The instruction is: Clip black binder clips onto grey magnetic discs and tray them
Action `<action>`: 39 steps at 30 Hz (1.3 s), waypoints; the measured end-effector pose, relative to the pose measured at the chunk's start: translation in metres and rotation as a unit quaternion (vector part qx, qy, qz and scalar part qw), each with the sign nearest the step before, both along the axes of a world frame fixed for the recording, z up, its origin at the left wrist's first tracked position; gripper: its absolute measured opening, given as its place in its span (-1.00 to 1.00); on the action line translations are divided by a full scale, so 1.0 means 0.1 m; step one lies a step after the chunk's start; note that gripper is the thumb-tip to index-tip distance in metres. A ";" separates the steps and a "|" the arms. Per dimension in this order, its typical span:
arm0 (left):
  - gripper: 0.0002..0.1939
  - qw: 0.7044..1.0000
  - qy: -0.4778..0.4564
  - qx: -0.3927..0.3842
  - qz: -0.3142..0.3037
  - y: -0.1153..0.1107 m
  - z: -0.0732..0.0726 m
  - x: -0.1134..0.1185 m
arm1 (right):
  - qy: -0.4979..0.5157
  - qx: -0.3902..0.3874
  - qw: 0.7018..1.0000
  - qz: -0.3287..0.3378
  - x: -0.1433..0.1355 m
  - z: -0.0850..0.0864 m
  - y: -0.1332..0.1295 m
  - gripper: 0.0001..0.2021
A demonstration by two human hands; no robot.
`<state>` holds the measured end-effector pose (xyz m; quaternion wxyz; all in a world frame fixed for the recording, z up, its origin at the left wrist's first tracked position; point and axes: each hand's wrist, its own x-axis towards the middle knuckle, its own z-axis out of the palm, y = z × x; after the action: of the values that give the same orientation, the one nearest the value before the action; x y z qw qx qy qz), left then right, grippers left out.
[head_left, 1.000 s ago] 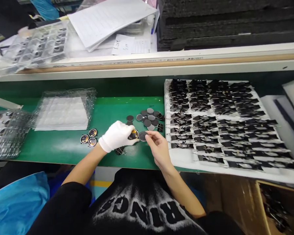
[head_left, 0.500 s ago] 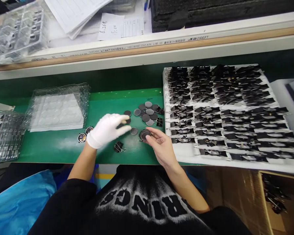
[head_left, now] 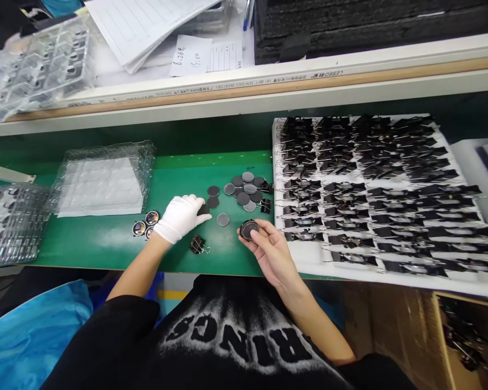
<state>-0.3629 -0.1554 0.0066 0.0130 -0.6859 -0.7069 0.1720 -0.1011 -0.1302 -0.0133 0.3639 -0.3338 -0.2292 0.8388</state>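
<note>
In the head view my right hand (head_left: 264,241), bare, holds a round black-rimmed part (head_left: 249,230) tilted up above the green bench, thumb on its dark flat face. My left hand (head_left: 183,218), in a white glove, is low over the bench with thumb and fingers apart around a dark disc (head_left: 204,209); whether it grips the disc is hard to see. Two more black discs (head_left: 213,202) lie just past its fingertips. A grey disc (head_left: 223,219) rests between my hands. Nearer me stands a black binder clip (head_left: 198,245).
A pile of dark discs (head_left: 243,199) has a binder clip (head_left: 265,205) beside it. Rows of clips (head_left: 344,189) fill a white board (head_left: 305,254) at right. Small round gold-centred parts (head_left: 139,228), clear trays (head_left: 101,184) and stacked trays (head_left: 14,225) are at left. A shelf edge (head_left: 228,92) crosses behind.
My left hand has drawn back left and down to the dark disc. My right hand has turned the round part so that its face shows more. The view has shifted slightly.
</note>
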 end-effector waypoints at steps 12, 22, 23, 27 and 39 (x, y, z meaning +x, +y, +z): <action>-0.27 0.988 -0.113 0.101 -0.043 0.67 0.19 1.08 | -0.012 0.093 0.996 0.008 0.09 0.06 -0.20 -0.69; -0.54 0.949 -0.313 0.026 -0.019 0.94 0.25 1.13 | -0.013 0.073 0.992 -0.106 0.43 0.23 -0.13 -0.73; -0.53 0.930 -0.363 0.050 -0.010 0.88 0.30 1.09 | -0.015 0.073 0.991 -0.110 0.47 0.22 -0.11 -0.74; -0.56 0.879 -0.442 0.170 -0.058 0.53 0.44 1.04 | -0.004 0.109 0.992 -0.069 0.55 0.16 -0.01 -0.76; -0.79 0.920 -0.388 0.051 -0.032 0.07 0.31 0.99 | -0.039 0.273 0.958 0.072 0.58 0.08 0.15 -0.83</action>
<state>-0.2643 -0.1484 0.0380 -0.2218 -0.7197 -0.6418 -0.1444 -0.0428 -0.1156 -0.0053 0.3703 -0.2368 -0.4871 0.7546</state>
